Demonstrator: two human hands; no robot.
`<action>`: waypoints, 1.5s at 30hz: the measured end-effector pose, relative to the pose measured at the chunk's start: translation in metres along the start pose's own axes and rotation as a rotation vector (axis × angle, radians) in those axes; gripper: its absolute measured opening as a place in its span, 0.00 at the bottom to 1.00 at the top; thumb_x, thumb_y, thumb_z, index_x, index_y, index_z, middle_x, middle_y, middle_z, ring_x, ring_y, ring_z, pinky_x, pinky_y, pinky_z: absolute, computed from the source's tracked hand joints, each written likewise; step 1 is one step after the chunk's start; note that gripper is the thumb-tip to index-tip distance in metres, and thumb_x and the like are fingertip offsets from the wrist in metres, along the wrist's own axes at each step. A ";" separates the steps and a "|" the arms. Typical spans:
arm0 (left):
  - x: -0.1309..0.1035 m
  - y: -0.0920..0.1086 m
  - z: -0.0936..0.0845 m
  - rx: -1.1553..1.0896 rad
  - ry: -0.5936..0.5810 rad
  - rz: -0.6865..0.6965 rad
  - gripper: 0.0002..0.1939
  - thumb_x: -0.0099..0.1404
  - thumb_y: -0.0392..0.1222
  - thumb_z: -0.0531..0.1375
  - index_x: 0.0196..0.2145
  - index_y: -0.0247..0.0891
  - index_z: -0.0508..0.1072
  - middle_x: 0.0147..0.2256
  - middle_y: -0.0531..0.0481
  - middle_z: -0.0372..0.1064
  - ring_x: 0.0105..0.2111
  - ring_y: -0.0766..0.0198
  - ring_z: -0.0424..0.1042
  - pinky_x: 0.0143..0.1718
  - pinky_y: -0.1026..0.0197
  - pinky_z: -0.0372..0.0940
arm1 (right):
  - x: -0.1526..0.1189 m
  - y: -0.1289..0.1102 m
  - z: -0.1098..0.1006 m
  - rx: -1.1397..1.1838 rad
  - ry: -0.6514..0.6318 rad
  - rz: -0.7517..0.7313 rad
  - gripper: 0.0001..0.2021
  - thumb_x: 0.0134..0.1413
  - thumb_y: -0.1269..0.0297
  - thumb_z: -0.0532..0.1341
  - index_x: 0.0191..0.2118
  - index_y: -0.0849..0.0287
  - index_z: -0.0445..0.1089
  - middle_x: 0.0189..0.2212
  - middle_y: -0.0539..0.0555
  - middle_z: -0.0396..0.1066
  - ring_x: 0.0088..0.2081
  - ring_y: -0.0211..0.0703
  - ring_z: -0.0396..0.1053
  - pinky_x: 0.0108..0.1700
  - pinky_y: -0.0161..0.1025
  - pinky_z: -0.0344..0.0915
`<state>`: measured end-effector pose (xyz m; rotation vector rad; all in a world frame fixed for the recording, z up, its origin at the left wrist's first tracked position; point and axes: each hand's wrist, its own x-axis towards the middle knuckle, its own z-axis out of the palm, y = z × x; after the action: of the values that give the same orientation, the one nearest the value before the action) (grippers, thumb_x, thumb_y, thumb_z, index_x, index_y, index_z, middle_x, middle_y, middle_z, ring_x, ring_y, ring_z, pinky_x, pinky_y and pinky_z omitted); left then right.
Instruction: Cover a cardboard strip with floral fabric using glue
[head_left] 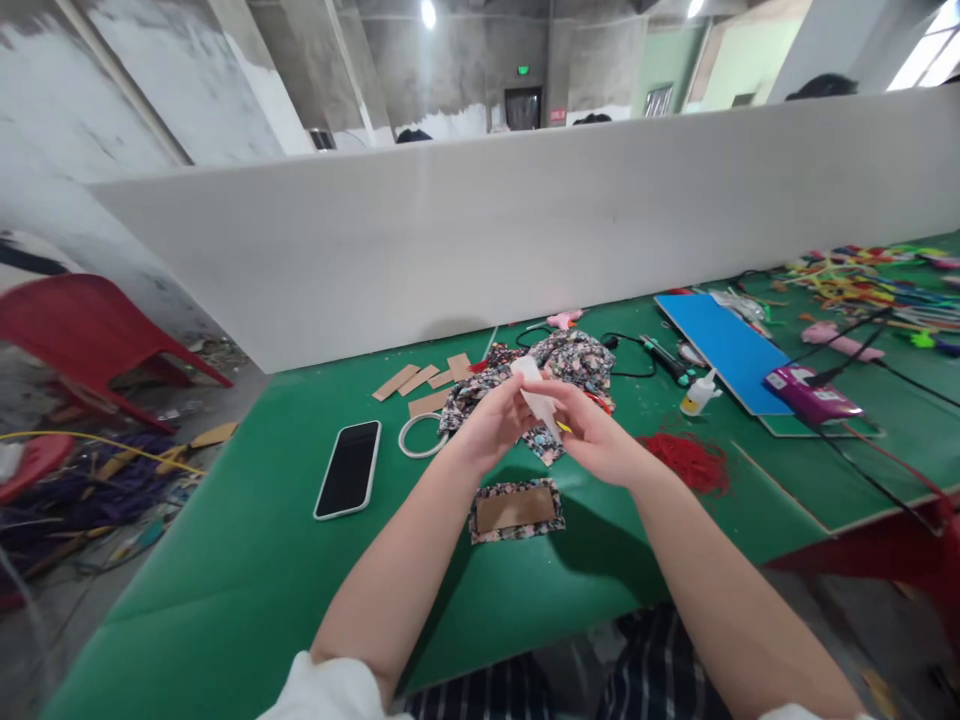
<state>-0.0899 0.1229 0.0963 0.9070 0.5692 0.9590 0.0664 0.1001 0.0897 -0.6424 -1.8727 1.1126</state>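
Note:
Over the green table [247, 580], my left hand [491, 425] and my right hand [592, 425] are both closed on a small white bottle [538, 395], held tilted between them. Its contents cannot be made out. Below the hands, a brown cardboard rectangle [516, 508] lies on a piece of dark floral fabric [556, 500] whose edges show all around it. Behind the hands is a crumpled heap of floral fabric [574, 358]. A white ring [415, 437] lies left of my left hand.
A phone [348, 470] and cardboard strips [397, 382] lie to the left. To the right are red threads [686, 462], a white glue bottle [699, 393], a blue board [724, 345], a purple box [814, 393] with cables and a pink glue gun [840, 340]. A white partition [450, 240] stands behind.

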 end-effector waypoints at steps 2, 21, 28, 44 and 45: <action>0.002 -0.001 -0.004 -0.008 0.025 0.052 0.17 0.58 0.52 0.59 0.40 0.37 0.73 0.37 0.49 0.72 0.37 0.64 0.70 0.38 0.63 0.63 | 0.000 0.003 -0.004 0.074 -0.046 0.006 0.34 0.43 0.83 0.48 0.55 0.44 0.57 0.59 0.49 0.54 0.59 0.40 0.55 0.57 0.44 0.58; -0.008 0.022 0.000 -0.016 0.276 0.399 0.17 0.58 0.53 0.61 0.38 0.38 0.71 0.40 0.48 0.73 0.41 0.64 0.71 0.40 0.65 0.66 | 0.000 -0.019 0.019 0.009 0.504 0.039 0.20 0.41 0.65 0.67 0.44 0.51 0.68 0.41 0.50 0.72 0.42 0.38 0.71 0.41 0.38 0.71; -0.018 0.020 0.013 0.085 0.231 0.453 0.17 0.58 0.53 0.60 0.40 0.41 0.70 0.43 0.48 0.71 0.46 0.60 0.69 0.40 0.63 0.67 | -0.006 -0.024 0.023 -0.163 0.686 0.007 0.08 0.47 0.67 0.64 0.36 0.53 0.73 0.33 0.48 0.75 0.33 0.35 0.72 0.38 0.35 0.72; -0.027 0.022 0.024 0.264 0.360 0.679 0.16 0.55 0.51 0.63 0.38 0.40 0.72 0.35 0.48 0.71 0.41 0.59 0.71 0.41 0.62 0.67 | -0.012 -0.033 0.014 -0.432 0.643 -0.125 0.04 0.49 0.70 0.61 0.32 0.54 0.72 0.29 0.48 0.75 0.31 0.37 0.71 0.35 0.37 0.69; -0.027 0.023 0.023 0.271 0.380 0.685 0.16 0.55 0.51 0.64 0.37 0.40 0.72 0.34 0.49 0.71 0.40 0.59 0.72 0.40 0.62 0.67 | -0.012 -0.033 0.015 -0.380 0.620 -0.066 0.04 0.49 0.68 0.61 0.32 0.54 0.72 0.28 0.48 0.74 0.30 0.36 0.71 0.33 0.36 0.69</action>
<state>-0.0954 0.0964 0.1282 1.2044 0.7378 1.7255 0.0595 0.0690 0.1108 -0.9988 -1.5411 0.4305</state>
